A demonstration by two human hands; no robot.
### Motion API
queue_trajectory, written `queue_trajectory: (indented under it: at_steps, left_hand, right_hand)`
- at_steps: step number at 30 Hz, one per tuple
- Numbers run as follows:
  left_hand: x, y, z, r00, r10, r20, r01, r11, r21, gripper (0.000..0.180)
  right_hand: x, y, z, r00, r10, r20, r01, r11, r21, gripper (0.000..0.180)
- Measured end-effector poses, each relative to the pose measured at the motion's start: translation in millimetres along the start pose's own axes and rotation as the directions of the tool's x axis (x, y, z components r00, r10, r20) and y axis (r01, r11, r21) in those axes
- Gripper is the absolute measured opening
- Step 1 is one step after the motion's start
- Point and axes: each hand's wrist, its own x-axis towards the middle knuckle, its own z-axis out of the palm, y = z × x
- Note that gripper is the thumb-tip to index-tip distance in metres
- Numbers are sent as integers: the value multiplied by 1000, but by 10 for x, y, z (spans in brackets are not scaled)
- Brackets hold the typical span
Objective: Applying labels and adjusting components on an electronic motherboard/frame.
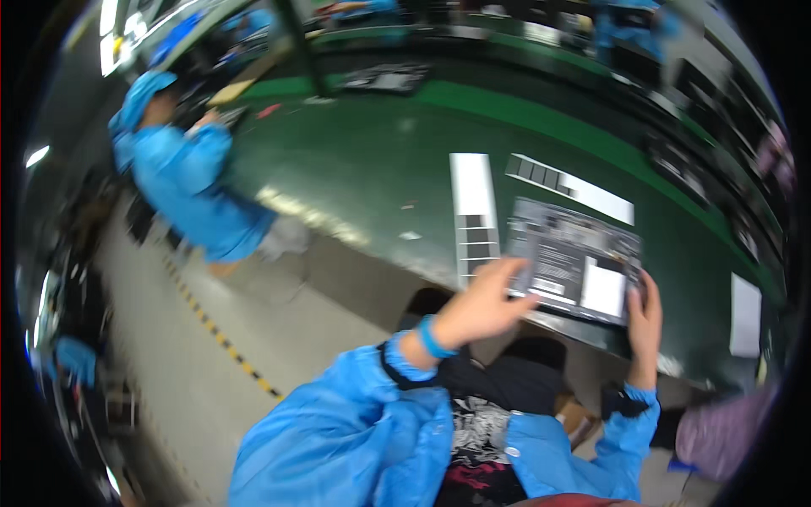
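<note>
In front of me is an opened laptop base (557,258), dark, with a circuit board along its far side and a black labelled battery and a white patch along its near side. My left hand (490,300) grips its left near corner, thumb lying over the top. At the right edge my right hand (644,317) is closed round the side. The fingertips beneath the base are hidden. Close by on the left lies a white backing strip with black pads (473,198). A second such strip (591,198) lies just beyond the base.
The green workbench (355,160) has a dark conveyor belt running behind it, carrying another dark laptop part (389,78). A white sheet (745,314) lies at the right. A co-worker in blue (182,169) stands at the bench's left. Yellow-black tape (215,334) marks the floor.
</note>
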Motion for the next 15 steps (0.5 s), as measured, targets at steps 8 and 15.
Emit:
queue_trajectory:
  at_steps: [8, 15]
  left_hand:
    - [103, 2, -252, 967, 249, -55, -248, 875, -416, 54]
    - [390, -633, -704, 931, 331, -151, -160, 746, 646, 50]
  right_hand:
    - [286, 11, -36, 984, 130, -123, -12, 733, 680, 41]
    - [2205, 428, -104, 996, 84, -15, -37, 581, 813, 39]
